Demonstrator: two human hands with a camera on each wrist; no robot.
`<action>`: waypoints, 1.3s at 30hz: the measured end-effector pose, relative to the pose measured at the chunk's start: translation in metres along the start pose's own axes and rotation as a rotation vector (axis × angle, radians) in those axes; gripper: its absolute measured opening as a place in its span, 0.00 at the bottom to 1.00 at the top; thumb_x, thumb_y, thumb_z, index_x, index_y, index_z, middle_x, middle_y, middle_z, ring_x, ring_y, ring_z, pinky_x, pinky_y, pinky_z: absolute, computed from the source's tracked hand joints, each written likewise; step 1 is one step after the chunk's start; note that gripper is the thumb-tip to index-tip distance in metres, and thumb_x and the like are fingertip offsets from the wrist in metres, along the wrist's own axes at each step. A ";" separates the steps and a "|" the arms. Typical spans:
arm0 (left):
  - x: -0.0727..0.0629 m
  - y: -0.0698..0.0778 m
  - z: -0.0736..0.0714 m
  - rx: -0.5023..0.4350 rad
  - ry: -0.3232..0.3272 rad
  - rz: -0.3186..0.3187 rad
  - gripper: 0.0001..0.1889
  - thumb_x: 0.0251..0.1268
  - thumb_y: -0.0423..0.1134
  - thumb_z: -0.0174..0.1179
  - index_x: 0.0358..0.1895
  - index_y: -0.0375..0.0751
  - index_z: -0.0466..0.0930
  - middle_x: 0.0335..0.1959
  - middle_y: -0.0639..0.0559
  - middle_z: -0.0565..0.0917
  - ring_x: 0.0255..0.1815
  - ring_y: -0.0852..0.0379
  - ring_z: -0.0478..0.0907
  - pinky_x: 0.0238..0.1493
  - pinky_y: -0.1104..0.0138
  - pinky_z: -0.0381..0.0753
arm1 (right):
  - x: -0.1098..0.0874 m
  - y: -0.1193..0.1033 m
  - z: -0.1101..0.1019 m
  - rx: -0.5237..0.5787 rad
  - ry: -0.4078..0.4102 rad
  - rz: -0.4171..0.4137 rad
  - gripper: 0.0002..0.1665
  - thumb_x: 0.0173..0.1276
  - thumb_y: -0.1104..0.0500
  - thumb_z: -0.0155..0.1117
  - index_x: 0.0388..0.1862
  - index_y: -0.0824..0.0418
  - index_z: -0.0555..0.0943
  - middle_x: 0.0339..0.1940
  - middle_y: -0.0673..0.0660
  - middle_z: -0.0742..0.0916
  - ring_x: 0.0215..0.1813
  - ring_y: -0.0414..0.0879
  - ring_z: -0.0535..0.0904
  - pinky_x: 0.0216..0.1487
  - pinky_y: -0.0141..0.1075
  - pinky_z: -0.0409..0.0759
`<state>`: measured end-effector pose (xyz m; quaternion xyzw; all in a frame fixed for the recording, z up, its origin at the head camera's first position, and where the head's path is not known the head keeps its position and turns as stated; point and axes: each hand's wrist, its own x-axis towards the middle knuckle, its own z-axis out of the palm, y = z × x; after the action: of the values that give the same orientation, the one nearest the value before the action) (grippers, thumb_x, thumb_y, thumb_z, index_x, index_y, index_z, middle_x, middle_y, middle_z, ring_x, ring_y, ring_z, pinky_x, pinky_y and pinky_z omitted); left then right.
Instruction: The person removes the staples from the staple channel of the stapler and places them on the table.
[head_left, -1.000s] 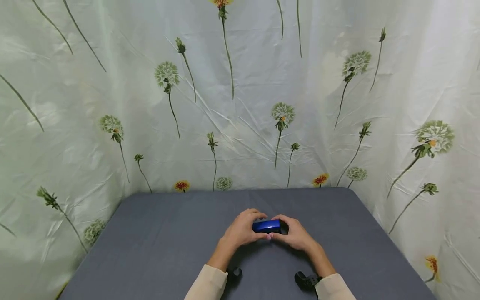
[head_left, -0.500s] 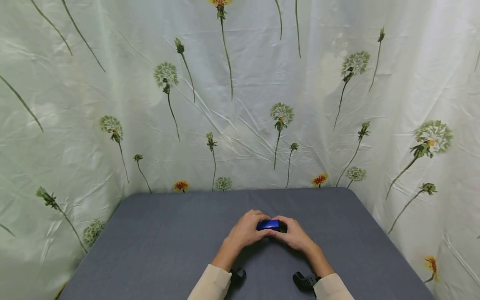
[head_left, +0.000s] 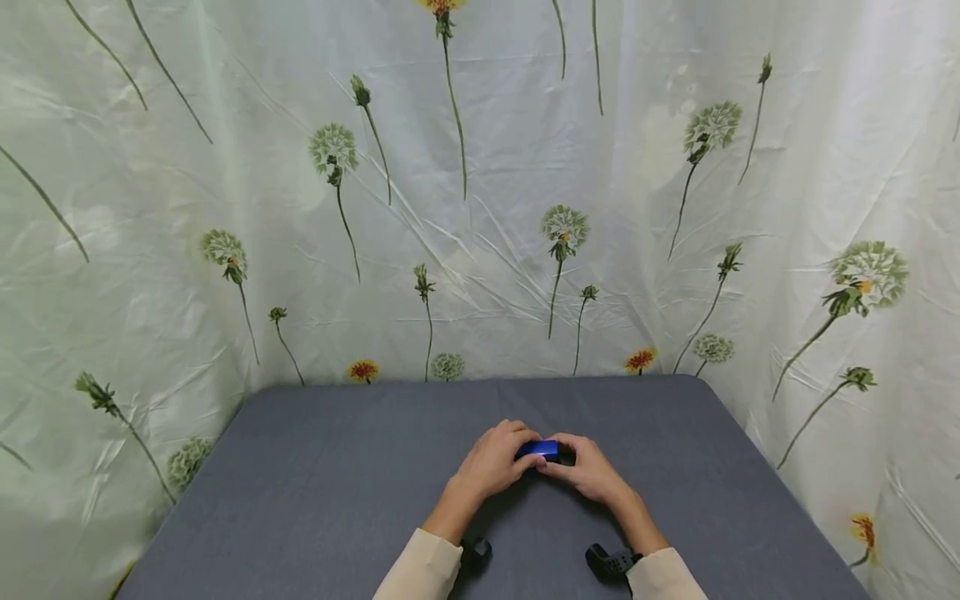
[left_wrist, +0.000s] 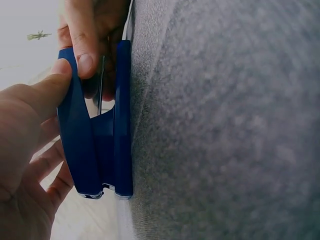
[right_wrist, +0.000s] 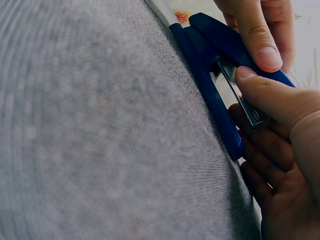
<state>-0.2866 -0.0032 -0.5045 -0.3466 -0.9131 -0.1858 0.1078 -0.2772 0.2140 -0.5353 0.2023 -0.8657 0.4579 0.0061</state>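
A blue stapler stands on the grey tabletop, between both hands. In the left wrist view its base lies against the cloth, and the top cover is tilted up away from it. My left hand holds the top cover, thumb on one side and fingers on the far side. My right hand pinches the metal staple magazine at the front end; its thumb lies on the magazine, which sits apart from both cover and base. The right fingers are partly hidden behind the stapler.
The grey cloth-covered table reaches back to a pale curtain printed with dandelions, which also hangs at both sides. Black wrist-worn devices, such as the right one, sit low beside the cream sleeves.
Over the first half second my left hand shifts slightly right and covers more of the stapler. Since then, both hands stay nearly still, with only a slight shift of the thumbs.
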 end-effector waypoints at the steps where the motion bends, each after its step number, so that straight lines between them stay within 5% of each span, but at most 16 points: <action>1: 0.000 0.000 0.000 0.002 0.006 0.000 0.18 0.73 0.56 0.62 0.57 0.52 0.86 0.51 0.58 0.86 0.49 0.60 0.81 0.51 0.66 0.82 | 0.000 0.000 0.000 0.002 -0.002 -0.003 0.18 0.68 0.47 0.74 0.51 0.54 0.86 0.46 0.50 0.89 0.45 0.38 0.81 0.49 0.32 0.78; 18: -0.003 -0.002 -0.003 -0.070 0.031 -0.026 0.19 0.73 0.57 0.59 0.58 0.53 0.85 0.52 0.59 0.85 0.51 0.61 0.81 0.53 0.66 0.83 | -0.002 0.004 -0.002 0.015 0.008 -0.048 0.15 0.72 0.51 0.70 0.53 0.54 0.87 0.49 0.52 0.91 0.49 0.38 0.83 0.55 0.34 0.79; 27: -0.009 -0.005 -0.011 -0.102 0.035 -0.050 0.19 0.74 0.57 0.58 0.59 0.52 0.83 0.53 0.58 0.84 0.54 0.60 0.81 0.55 0.64 0.83 | 0.000 0.002 0.002 0.019 0.022 -0.036 0.09 0.70 0.50 0.72 0.46 0.51 0.89 0.43 0.48 0.91 0.45 0.35 0.82 0.52 0.32 0.78; 39: -0.014 -0.011 -0.027 -0.173 0.041 -0.059 0.21 0.76 0.55 0.56 0.62 0.48 0.81 0.57 0.54 0.84 0.56 0.57 0.83 0.57 0.62 0.84 | -0.001 -0.002 0.001 -0.002 0.036 0.013 0.12 0.69 0.48 0.74 0.47 0.50 0.90 0.48 0.49 0.91 0.55 0.49 0.85 0.58 0.37 0.79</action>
<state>-0.2821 -0.0306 -0.4878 -0.3239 -0.9010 -0.2740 0.0905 -0.2750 0.2130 -0.5343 0.1883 -0.8671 0.4608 0.0190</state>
